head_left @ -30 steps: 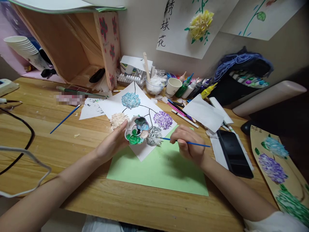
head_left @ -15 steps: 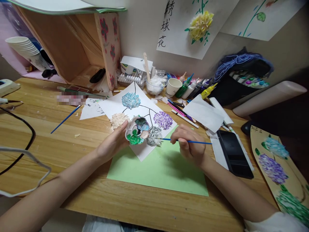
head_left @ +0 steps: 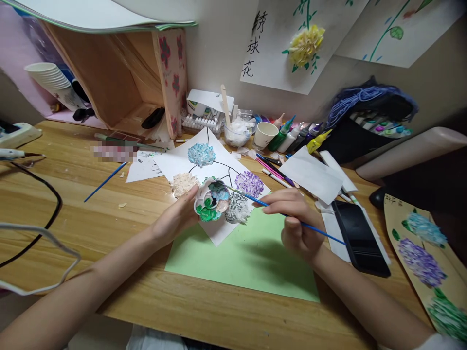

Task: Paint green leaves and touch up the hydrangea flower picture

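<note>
"Brown wood spreads beneath everything on your desk [head_left: 91,233]. Near the middle lies the green sheet [head_left: 255,262], and the white sheet [head_left: 219,233] overlaps its far edge."

"What's around my hands?"

"Your black phone [head_left: 359,233] is on the right. Your right hand [head_left: 297,218] has the blue-handled paintbrush [head_left: 251,197] pinched in its fingers. Your left hand [head_left: 180,209] is grasping the flower-shaped palette [head_left: 199,194] by its left side, over the white sheet."

"And what's just changed?"

"Your brush tip. Half a second ago it was at the grey-and-black flower [head_left: 238,209]; now you've brought it up and left to the palette's far edge, by the dark paint. So the flower has no brush on it at this moment. I can't tell whether the bristles touch the paint."

"What about the other flowers?"

"On your white sheet, the blue one [head_left: 202,154] is far, the purple one [head_left: 250,184] right and the beige one [head_left: 183,185] left, just beside your left hand. Smallest are the pale scraps on the desk at left, such as this one [head_left: 122,205]."
</note>
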Demonstrator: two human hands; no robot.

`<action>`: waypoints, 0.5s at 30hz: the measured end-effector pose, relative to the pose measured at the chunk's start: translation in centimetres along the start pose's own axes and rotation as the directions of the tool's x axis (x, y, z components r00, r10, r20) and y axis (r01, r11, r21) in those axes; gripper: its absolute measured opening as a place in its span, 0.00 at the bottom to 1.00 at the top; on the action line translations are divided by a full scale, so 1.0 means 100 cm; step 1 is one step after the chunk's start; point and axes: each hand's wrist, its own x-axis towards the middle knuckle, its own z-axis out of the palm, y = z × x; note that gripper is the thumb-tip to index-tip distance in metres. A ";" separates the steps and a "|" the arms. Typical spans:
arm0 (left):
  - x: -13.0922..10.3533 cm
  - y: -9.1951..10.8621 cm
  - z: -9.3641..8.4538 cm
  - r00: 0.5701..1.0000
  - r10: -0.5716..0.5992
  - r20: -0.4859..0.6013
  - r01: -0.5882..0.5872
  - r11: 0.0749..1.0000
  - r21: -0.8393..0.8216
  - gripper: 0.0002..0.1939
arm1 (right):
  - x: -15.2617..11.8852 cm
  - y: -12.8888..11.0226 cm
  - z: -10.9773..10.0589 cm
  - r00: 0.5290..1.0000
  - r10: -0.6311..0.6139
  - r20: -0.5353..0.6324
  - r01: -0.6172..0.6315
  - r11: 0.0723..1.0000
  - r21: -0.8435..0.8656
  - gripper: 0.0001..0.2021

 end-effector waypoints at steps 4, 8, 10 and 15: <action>0.000 0.000 0.001 1.000 -0.009 -0.003 0.009 1.000 0.004 0.23 | 0.004 -0.001 0.004 0.994 -0.033 0.102 0.031 0.999 0.015 0.14; -0.001 0.000 0.000 1.000 -0.006 0.005 0.006 1.000 0.010 0.25 | 0.005 -0.001 0.004 0.993 -0.041 0.111 0.040 0.999 0.013 0.14; -0.001 -0.001 0.000 1.000 -0.001 0.009 0.001 1.000 0.018 0.26 | 0.005 -0.001 0.002 0.989 -0.040 0.139 0.040 0.999 0.003 0.14; -0.001 0.001 -0.001 1.000 -0.012 -0.017 0.012 0.999 0.038 0.28 | 0.000 0.001 -0.004 0.999 -0.033 -0.032 0.034 0.999 0.019 0.19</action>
